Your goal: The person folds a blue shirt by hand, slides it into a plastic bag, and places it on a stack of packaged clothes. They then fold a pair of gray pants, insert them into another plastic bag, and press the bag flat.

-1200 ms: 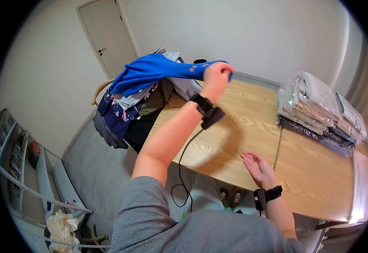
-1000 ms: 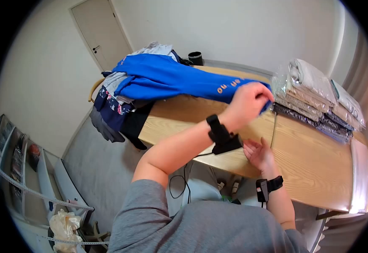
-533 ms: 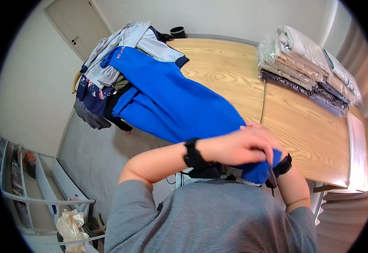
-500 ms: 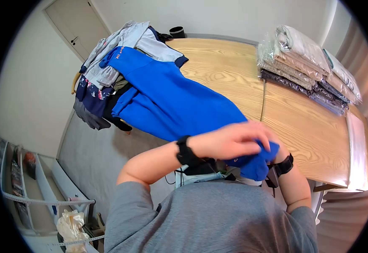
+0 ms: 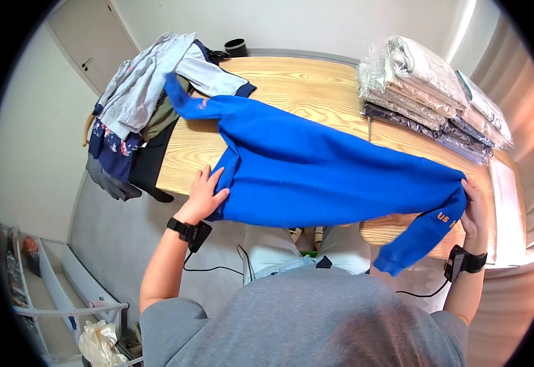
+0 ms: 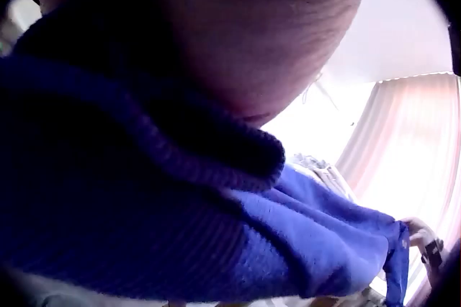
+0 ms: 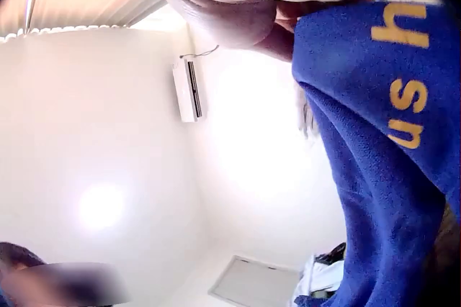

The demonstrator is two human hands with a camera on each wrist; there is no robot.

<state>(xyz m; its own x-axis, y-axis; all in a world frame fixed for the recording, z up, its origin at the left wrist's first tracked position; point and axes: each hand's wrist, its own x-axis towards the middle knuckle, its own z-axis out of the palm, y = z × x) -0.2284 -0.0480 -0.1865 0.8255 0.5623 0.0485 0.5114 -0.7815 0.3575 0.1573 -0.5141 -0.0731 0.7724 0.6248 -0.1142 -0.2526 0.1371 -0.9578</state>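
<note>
A blue sweatshirt (image 5: 316, 171) with orange lettering stretches across the table's front edge, over the person's lap. At its left end, the left hand (image 5: 202, 194) lies on the hem with its fingers spread. In the left wrist view, the ribbed hem (image 6: 209, 156) runs under that hand. My right hand (image 5: 476, 205) grips the sweatshirt's shoulder at the far right. From there one lettered sleeve (image 7: 374, 105) hangs down, its cuff toward the person's body. The other sleeve (image 5: 196, 107) trails up and left toward the clothes pile.
A heap of clothes, with a light grey sweatshirt (image 5: 144, 73) on top, hangs over the table's left side. Plastic-wrapped folded textiles (image 5: 429, 92) are stacked at the right rear. A black bin (image 5: 235, 48) stands behind the wooden table (image 5: 303, 82). Cables run from both wrist cameras.
The sweatshirt has been drawn off the clothes pile toward the body and spread sideways. The hands, overlapping half a second ago, are now far apart at its two ends.
</note>
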